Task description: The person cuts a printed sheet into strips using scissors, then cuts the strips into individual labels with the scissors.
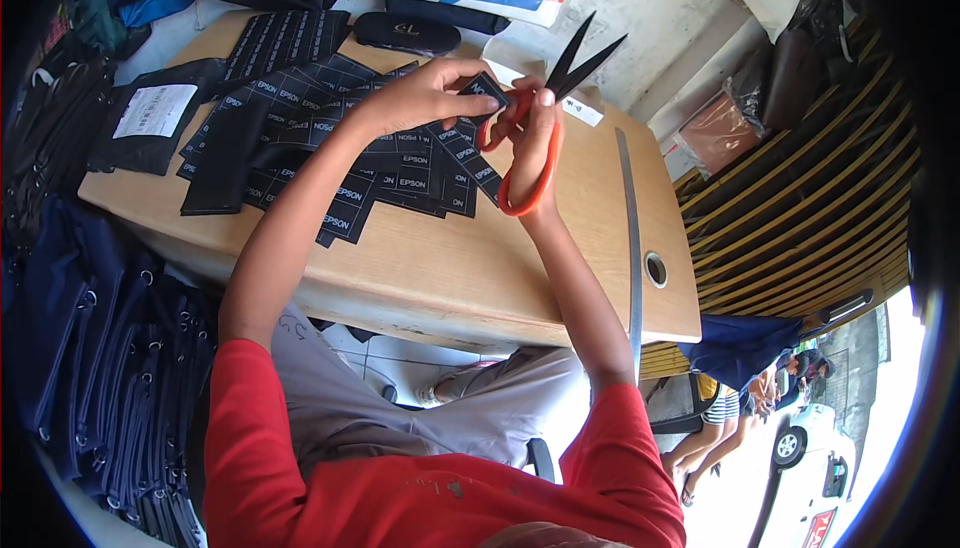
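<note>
Above the far part of the desk, my left hand (420,100) pinches a small black printed label (481,90) between thumb and fingers. Close beside it on the right, my right hand (535,153) grips a pair of orange-handled scissors (553,153). The dark blades point up and away from me and stand apart, with nothing between them. Below my hands, black sheets and strips of printed labels (412,170) lie overlapping on the wooden desk (470,265). A plain black folded piece (225,163) rests across their left side.
A black glasses case (408,33) sits at the desk's far edge. At the far left lies a black packet (150,118) with a white sticker. A long metal ruler (630,218) runs along the right side, near a round cable hole (655,269). Dark blue straps with rings (120,378) hang at left.
</note>
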